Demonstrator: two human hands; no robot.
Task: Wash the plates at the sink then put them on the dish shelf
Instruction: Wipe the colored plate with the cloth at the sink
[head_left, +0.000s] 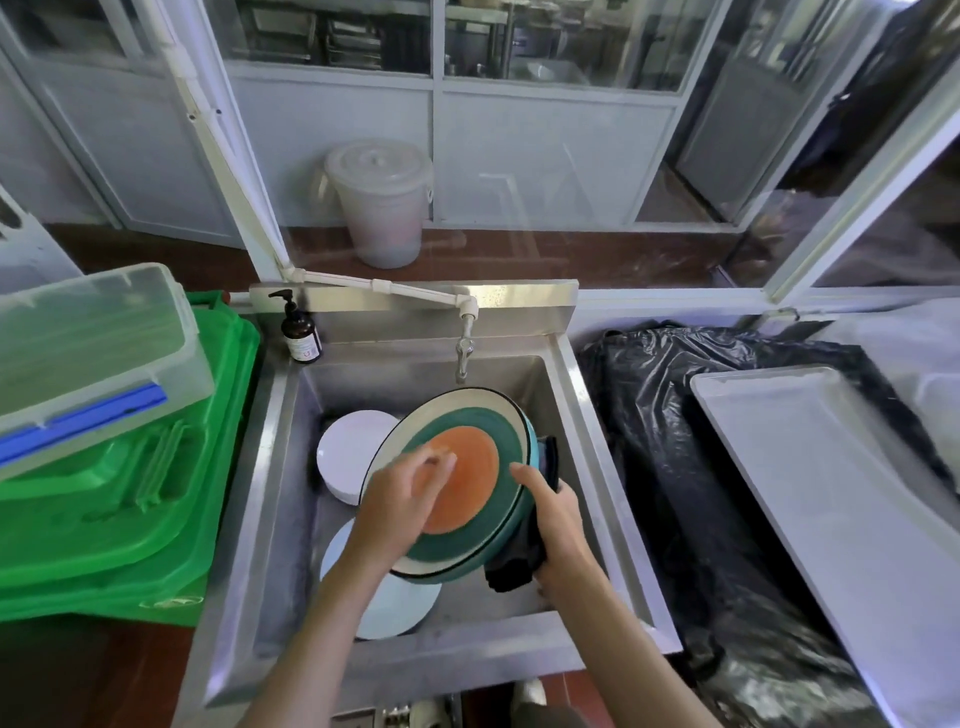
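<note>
Green crates (119, 493) far left, white plates (349, 457) in the steel sink (291, 415); left hand (400, 499) pinches something unclear on the tilted coloured plate (467, 467), right hand (556, 525) clamps rim and dark cloth (519, 564): scrub in circles, grip steady

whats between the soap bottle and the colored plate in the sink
In the head view, only bare sink wall and basin lie between the soap bottle and the colored plate; the tap hangs off to the right.
</note>
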